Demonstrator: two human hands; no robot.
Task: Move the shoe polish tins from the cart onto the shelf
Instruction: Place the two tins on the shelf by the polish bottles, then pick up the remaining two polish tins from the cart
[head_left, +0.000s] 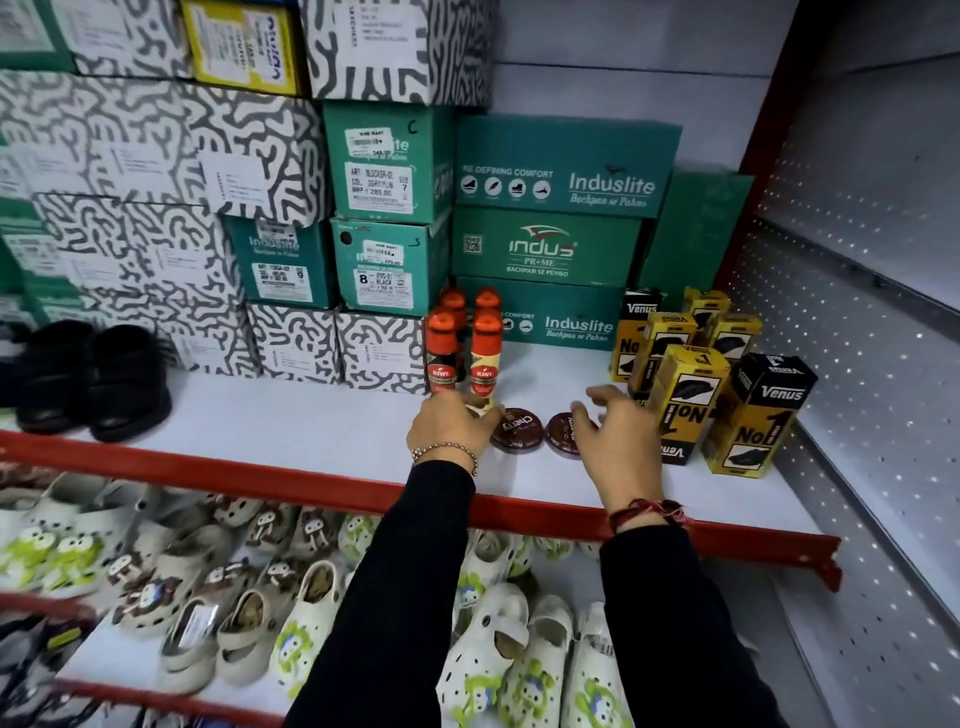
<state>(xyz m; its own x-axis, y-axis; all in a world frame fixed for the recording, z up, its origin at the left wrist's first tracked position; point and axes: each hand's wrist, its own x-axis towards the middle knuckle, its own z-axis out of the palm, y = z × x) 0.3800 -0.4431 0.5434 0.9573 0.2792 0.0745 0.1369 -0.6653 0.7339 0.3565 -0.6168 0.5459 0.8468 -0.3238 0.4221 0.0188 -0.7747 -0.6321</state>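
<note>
Head view: both hands (fingers spread) over tins.

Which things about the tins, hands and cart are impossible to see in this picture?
- Cart: outside the head view.
- Right tin: label covered by the right hand.
- Left hand: its fingertips blur, so contact with the left tin is unclear.
- Box price labels: too small.

we see long black sleeves on both arms, plain and reaching to the wrists. the left hand wears a thin bracelet of small silvery beads. the right hand has a red thread wound round its wrist, ends frayed.
</note>
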